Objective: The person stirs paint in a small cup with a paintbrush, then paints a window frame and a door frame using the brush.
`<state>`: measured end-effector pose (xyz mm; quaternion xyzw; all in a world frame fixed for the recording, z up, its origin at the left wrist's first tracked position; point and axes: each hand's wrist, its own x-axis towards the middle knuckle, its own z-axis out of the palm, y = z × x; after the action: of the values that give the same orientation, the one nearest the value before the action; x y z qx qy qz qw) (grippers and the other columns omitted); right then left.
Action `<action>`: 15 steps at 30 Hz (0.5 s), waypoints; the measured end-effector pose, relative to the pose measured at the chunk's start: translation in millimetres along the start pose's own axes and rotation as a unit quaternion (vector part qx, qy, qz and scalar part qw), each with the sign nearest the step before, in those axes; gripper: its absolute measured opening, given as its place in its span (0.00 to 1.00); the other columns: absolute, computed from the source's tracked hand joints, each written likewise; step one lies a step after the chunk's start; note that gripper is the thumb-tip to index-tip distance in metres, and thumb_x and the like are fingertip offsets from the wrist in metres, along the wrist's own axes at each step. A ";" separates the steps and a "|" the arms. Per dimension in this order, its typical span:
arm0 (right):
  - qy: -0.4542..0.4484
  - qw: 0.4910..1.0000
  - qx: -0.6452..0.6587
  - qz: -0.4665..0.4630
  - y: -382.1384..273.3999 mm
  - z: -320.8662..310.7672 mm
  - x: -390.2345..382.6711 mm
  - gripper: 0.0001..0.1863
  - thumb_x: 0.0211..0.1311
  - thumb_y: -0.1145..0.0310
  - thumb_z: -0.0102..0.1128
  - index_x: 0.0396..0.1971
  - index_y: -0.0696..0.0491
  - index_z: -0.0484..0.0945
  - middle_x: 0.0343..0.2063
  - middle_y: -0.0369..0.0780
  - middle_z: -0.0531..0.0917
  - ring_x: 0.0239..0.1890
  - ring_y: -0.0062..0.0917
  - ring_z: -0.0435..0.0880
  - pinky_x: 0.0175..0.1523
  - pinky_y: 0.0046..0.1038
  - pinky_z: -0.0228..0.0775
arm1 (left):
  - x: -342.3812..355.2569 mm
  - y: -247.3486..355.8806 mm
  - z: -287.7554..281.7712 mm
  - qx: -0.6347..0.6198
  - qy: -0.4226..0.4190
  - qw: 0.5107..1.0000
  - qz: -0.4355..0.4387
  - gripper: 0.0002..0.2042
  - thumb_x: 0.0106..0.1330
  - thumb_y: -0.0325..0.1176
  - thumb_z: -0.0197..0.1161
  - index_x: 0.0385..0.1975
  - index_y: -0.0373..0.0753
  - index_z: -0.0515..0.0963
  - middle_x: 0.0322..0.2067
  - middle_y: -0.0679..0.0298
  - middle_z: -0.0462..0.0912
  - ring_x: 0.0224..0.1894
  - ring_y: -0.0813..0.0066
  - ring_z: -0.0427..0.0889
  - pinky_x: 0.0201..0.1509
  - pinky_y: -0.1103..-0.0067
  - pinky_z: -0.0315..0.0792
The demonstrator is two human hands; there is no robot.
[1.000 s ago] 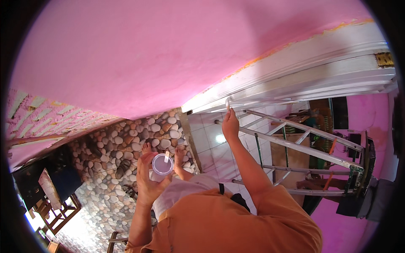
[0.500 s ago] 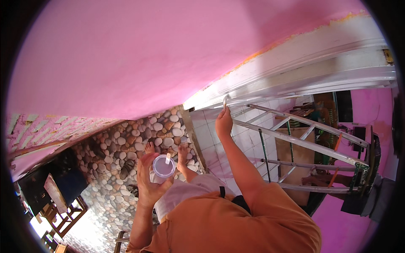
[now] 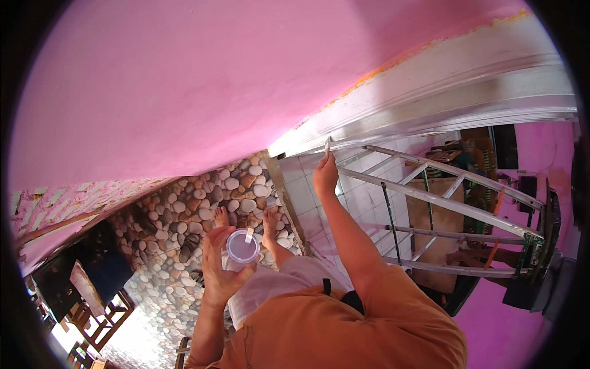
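Note:
My left hand (image 3: 216, 270) grips a small clear plastic cup (image 3: 238, 253) around its side, in front of my body. Whitish contents show inside it, and a short pale flat piece (image 3: 249, 235) lies across the cup's far rim. Out ahead, my right hand (image 3: 326, 179) is closed around a small paintbrush (image 3: 327, 147). The brush points upward, its tip at the lower edge of the white door frame (image 3: 381, 120). Whether the bristles touch the frame is hard to make out at this size.
A pink wall (image 3: 184, 80) meets the frame along a ragged orange-yellow line. To the right stands an aluminium stepladder (image 3: 442, 200) on white tiles (image 3: 301, 184). Pebble-patterned flooring (image 3: 178, 258) lies under my bare feet, with dark sandals (image 3: 189, 247) nearby. Dark furniture (image 3: 98, 277) stands left.
The whole view has shifted slightly. My left hand and the cup sit a little further right and lower in the picture. My right hand keeps the brush at the frame.

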<state>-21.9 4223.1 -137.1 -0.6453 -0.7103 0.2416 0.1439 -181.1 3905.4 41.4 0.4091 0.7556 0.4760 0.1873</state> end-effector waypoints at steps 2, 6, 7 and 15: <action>0.039 0.999 -0.013 -0.017 16.5 4.3 19.6 0.23 0.82 0.63 0.41 0.64 0.64 0.71 0.53 0.61 0.83 0.55 0.56 0.83 0.59 0.49 0.75 | 3.2 0.2 2.2 -0.004 -0.007 1.000 0.012 0.34 0.48 0.31 0.79 0.58 0.33 0.75 0.51 0.49 0.78 0.53 0.48 0.81 0.55 0.60 0.79; 0.157 0.983 0.067 -0.063 1.1 4.8 1.5 0.24 0.82 0.62 0.41 0.65 0.63 0.71 0.52 0.61 0.83 0.54 0.57 0.83 0.57 0.49 0.76 | -1.3 -7.8 -2.1 0.019 -0.011 1.000 0.015 0.34 0.48 0.32 0.79 0.58 0.33 0.75 0.51 0.49 0.78 0.53 0.48 0.81 0.55 0.60 0.79; 0.163 0.980 0.098 -0.059 -8.7 -0.1 -10.2 0.24 0.82 0.63 0.42 0.65 0.63 0.71 0.52 0.61 0.83 0.53 0.57 0.83 0.57 0.48 0.76 | -1.4 -8.5 -1.6 0.018 -0.008 1.000 0.016 0.34 0.48 0.32 0.79 0.58 0.33 0.75 0.51 0.49 0.78 0.53 0.48 0.81 0.55 0.60 0.79; -0.005 0.999 -0.044 -0.019 28.0 34.8 21.4 0.22 0.81 0.65 0.45 0.65 0.63 0.69 0.52 0.60 0.83 0.53 0.56 0.84 0.57 0.48 0.78 | 7.1 -9.7 10.6 0.002 -0.026 0.999 0.024 0.34 0.48 0.32 0.80 0.58 0.33 0.75 0.51 0.50 0.79 0.53 0.50 0.81 0.56 0.61 0.79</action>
<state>-18.8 4240.1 -183.5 -0.6364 -0.7328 0.2108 0.1163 -182.4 3914.9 28.6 0.4395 0.7414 0.4681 0.1949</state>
